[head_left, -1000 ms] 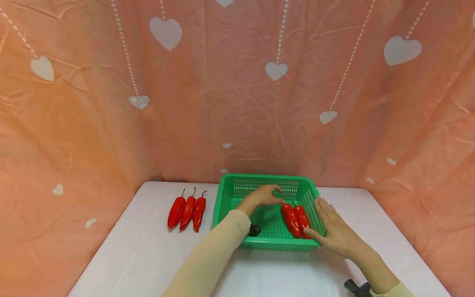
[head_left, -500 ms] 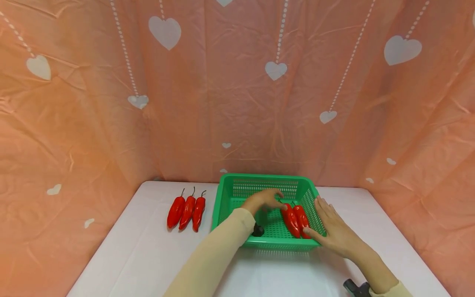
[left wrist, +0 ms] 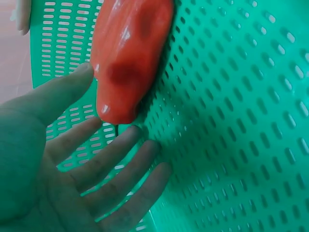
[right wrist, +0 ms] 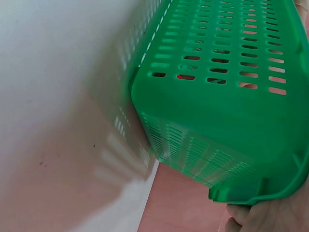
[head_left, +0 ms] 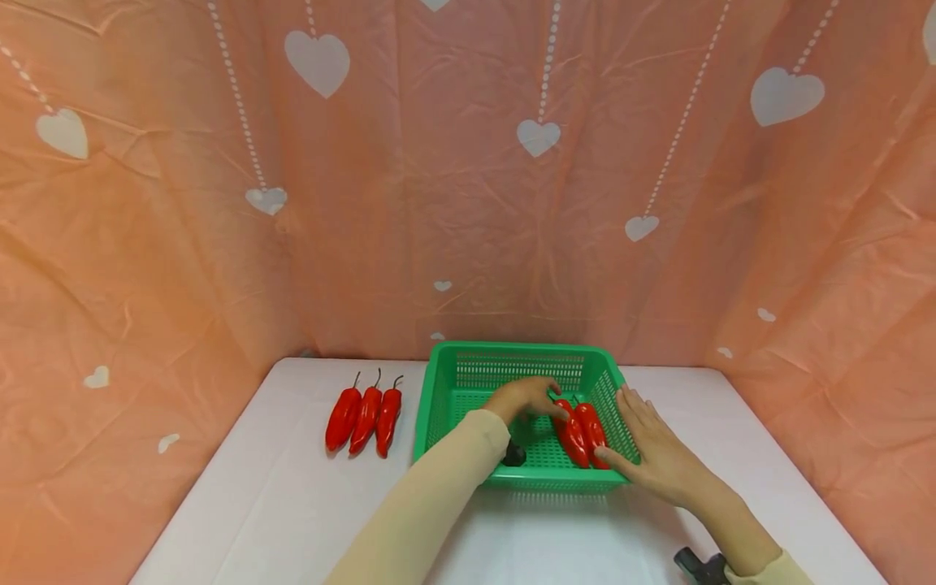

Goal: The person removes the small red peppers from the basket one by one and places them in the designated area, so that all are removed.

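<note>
Inside the green plastic basket point(head_left: 519, 348), two glossy red chili peppers lie side by side at the right. My left hand point(head_left: 523, 398) reaches in over the left pepper point(head_left: 570, 439), thumb beside its stem end. In the left wrist view the fingers are spread and relaxed below that pepper point(left wrist: 133, 58), with the thumb right at its side. The other pepper point(head_left: 591, 431) lies closer to the basket's right wall. My right hand point(head_left: 661, 455) rests on the basket's right front corner, fingers extended along the rim and thumb over the inner edge.
Three more red peppers point(head_left: 368, 418) lie in a row on the white table point(head_left: 292, 504), left of the basket. An orange cloth with white hearts point(head_left: 468, 203) hangs behind and at both sides. The basket's slotted outer wall point(right wrist: 217, 101) fills the right wrist view.
My left hand has moved slightly right, over the stem end of the left pepper in the basket. The right hand keeps its place on the rim, and the peppers stay put.
</note>
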The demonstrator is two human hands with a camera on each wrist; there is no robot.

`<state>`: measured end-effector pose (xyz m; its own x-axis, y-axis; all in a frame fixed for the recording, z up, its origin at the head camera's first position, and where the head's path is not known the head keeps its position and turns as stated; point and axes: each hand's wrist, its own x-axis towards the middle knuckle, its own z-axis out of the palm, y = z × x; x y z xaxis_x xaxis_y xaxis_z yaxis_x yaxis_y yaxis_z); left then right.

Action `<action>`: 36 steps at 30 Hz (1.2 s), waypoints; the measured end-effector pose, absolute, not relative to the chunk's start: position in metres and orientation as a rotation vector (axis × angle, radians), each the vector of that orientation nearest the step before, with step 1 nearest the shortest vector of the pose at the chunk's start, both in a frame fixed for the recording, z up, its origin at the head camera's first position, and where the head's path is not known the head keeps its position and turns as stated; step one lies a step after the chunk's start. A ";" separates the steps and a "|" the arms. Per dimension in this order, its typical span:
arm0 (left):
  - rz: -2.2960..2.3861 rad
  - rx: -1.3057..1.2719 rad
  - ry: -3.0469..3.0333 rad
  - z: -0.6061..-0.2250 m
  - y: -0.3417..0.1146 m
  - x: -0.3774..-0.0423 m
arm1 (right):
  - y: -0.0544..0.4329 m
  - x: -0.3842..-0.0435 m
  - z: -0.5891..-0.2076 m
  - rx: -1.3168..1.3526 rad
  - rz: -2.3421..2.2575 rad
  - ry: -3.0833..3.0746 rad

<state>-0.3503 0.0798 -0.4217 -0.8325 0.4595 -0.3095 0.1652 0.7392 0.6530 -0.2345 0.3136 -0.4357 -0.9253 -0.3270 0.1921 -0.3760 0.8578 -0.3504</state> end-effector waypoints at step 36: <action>0.575 0.445 2.613 -0.417 0.095 -0.337 | 0.312 -0.233 -0.434 0.558 0.616 -2.909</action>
